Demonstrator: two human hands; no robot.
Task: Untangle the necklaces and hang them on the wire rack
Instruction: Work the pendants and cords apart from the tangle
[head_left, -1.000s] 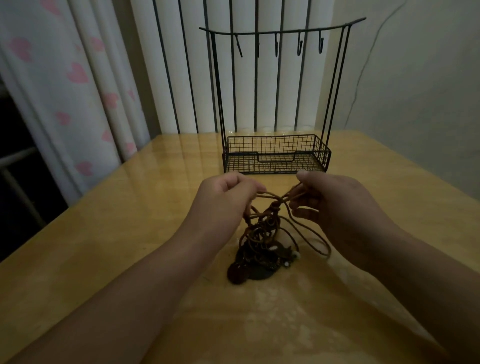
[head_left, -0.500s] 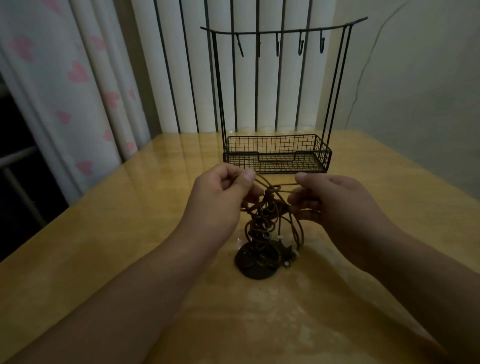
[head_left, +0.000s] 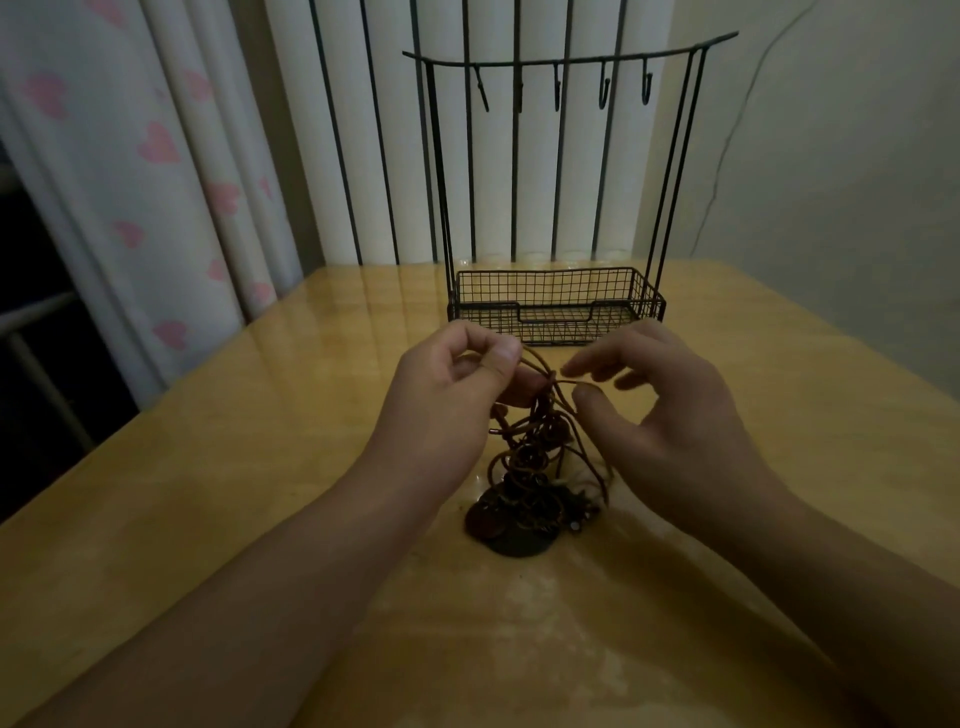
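- A black wire rack (head_left: 556, 306) stands upright on a glossy wooden table (head_left: 208, 467), with a mesh basket at its base and five bare hooks along its top bar.
- In front of the rack, a tangled bunch of brown cord necklaces (head_left: 535, 457) hangs above the table, its dark round pendants resting on the wood.
- The left hand (head_left: 447, 400), in front of the rack's left side, pinches the top cords between thumb and forefinger.
- The right hand (head_left: 670, 410), in front of the rack's right side, has spread fingers; thumb and fingertips touch a cord loop without clasping it.
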